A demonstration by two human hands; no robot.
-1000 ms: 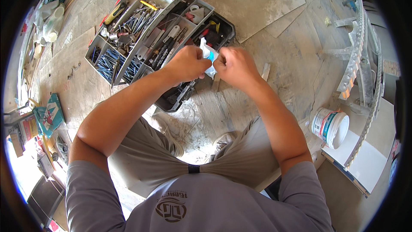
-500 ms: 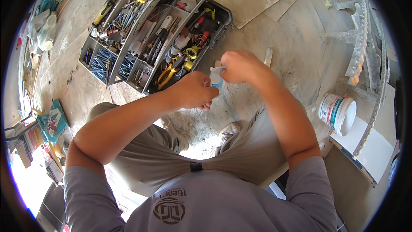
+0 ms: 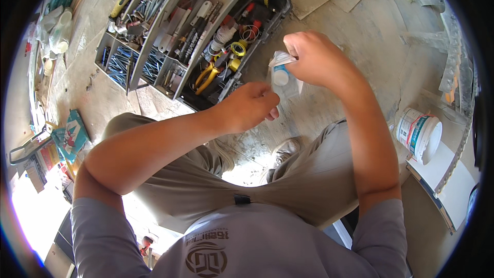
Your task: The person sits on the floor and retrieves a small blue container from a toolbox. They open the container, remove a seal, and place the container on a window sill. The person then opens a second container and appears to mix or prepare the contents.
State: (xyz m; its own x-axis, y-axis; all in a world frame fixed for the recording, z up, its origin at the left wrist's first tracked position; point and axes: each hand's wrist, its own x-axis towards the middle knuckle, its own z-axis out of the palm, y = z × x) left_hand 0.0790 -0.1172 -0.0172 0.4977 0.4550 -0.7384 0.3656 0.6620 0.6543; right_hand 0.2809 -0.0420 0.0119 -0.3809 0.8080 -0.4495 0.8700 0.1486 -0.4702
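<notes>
Right hand (image 3: 316, 59), pinching the clear bag (image 3: 288, 90) just beyond the left hand (image 3: 252, 105), has drawn away; the left's half-curled grip I can't make out. Floor (image 3: 375, 36) gives me room rightward; farther, toolbox (image 3: 212, 42) top cut off.

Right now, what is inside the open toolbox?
The toolbox holds long bluish fasteners, yellow-handled pliers and coiled white wire, among other things. Whatever lies beneath them is covered from view.

You are holding one bag (image 3: 292, 87) in your right hand (image 3: 314, 59). Beyond your left hand (image 3: 250, 107), one toolbox (image 3: 141, 67) is standing. Right of both hands, one bucket (image 3: 413, 129) is sitting; two shoes (image 3: 286, 150) are showing nearer you.
</notes>
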